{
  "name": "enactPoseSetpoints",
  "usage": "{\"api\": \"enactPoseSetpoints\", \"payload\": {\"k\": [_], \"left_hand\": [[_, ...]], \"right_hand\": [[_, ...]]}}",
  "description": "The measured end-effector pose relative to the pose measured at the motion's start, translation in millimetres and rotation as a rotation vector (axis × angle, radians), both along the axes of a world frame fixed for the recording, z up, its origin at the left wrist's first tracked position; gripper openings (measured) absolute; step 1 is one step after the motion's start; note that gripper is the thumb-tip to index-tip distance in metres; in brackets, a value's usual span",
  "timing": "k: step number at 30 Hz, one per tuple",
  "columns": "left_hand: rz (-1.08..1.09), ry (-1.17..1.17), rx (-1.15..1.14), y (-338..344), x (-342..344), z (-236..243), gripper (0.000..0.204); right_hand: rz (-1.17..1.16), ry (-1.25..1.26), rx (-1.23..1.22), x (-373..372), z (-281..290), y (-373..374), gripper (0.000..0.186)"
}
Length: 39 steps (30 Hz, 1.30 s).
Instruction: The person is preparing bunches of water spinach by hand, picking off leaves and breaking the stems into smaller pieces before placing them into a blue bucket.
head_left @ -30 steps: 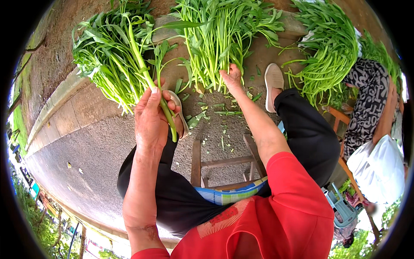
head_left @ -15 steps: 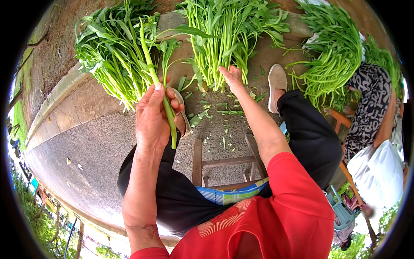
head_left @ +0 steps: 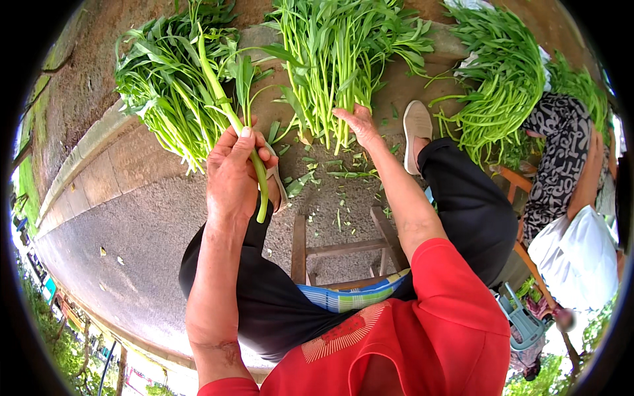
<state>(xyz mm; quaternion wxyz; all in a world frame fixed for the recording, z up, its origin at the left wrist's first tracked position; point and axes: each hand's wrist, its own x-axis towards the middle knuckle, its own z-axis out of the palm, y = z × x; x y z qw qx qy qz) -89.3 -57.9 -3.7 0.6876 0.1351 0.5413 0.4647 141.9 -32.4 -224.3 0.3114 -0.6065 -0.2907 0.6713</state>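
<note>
My left hand (head_left: 234, 165) is closed around a thick pale-green water spinach stem (head_left: 214, 82). Its cut end hangs below the fist, and leafy shoots rise beside it. My right hand (head_left: 360, 125) is at the lower stems of the middle water spinach pile (head_left: 323, 72), thumb on one side and fingers on the other, seemingly gripping a few of them. The fingertips are partly hidden among the stems. Another leafy heap (head_left: 172, 92) lies behind my left hand.
Another water spinach heap (head_left: 502, 86) lies at the far right, near a person in patterned trousers (head_left: 561, 158). A white plastic bag (head_left: 578, 257) hangs there. Leaf scraps (head_left: 300, 183) litter the ground between my shoes, before a wooden stool (head_left: 347, 249). A curb (head_left: 99, 142) runs along the left.
The view has shifted slightly. Some stem ends under my right hand reach a little lower. My left hand keeps its hold on the thick stem, which leans slightly more to the left.
</note>
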Motion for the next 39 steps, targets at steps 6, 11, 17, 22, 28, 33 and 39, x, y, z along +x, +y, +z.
{"api": "enactPoseSetpoints", "payload": {"k": [6,11,17,22,28,33,39], "left_hand": [[0.016,-0.021,-0.014,1.5,0.3,3.6,0.027],[0.022,-0.021,-0.015,1.1,-1.3,4.8,0.027],[0.036,-0.009,-0.01,2.1,-3.6,6.7,0.029],[0.044,-0.044,0.008,3.0,-5.0,7.7,0.03],[0.053,-0.045,-0.008,-0.8,-10.0,7.4,0.03],[0.098,-0.108,-0.026,1.4,-4.6,13.2,0.022],[0.08,-0.107,-0.04,0.7,-4.3,12.2,0.021]], "right_hand": [[0.097,0.223,-0.111,-3.3,-4.8,6.6,0.041],[-0.028,0.349,-0.111,-13.0,0.2,2.8,0.038],[-0.037,0.522,-0.205,-16.1,23.5,6.0,0.032],[-0.009,0.272,-0.109,-21.9,15.5,9.1,0.028],[-0.18,-0.053,-0.134,-51.4,-4.7,14.1,0.03],[-0.218,-0.41,-0.089,-64.6,-46.0,16.2,0.02],[-0.248,-0.432,-0.09,-61.3,-56.7,9.9,0.018]]}}
